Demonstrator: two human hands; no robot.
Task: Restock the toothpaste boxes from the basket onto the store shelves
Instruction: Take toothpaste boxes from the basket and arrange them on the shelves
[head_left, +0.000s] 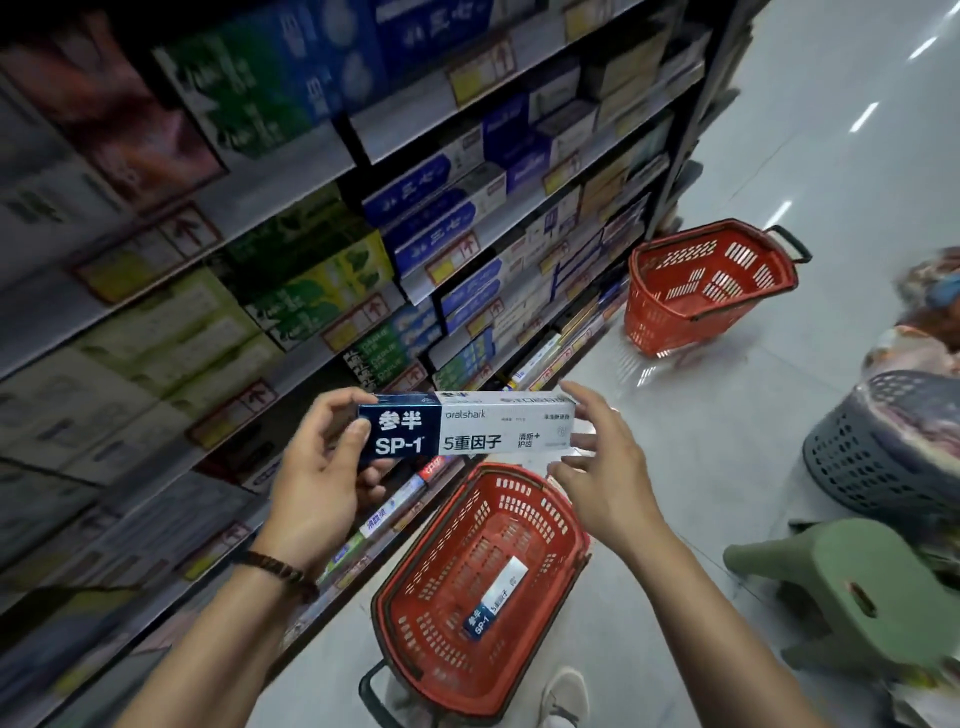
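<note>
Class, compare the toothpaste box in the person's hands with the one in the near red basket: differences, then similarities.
The held box is raised and level; the basket box lies slanted on the red basket floor. The left hand grips the held box's blue end, the right hand open by its white end; nothing touches the basket box. Both show the same blue-and-white SP-1 design.

The shelves (156, 312) at left are blurred, their price tags (179, 236) unreadable. The left hand (317, 467) covers part of the box (483, 423); its fine print is too small to read. The right edge cuts the grey basket (857, 457) and stool (841, 587)
</note>
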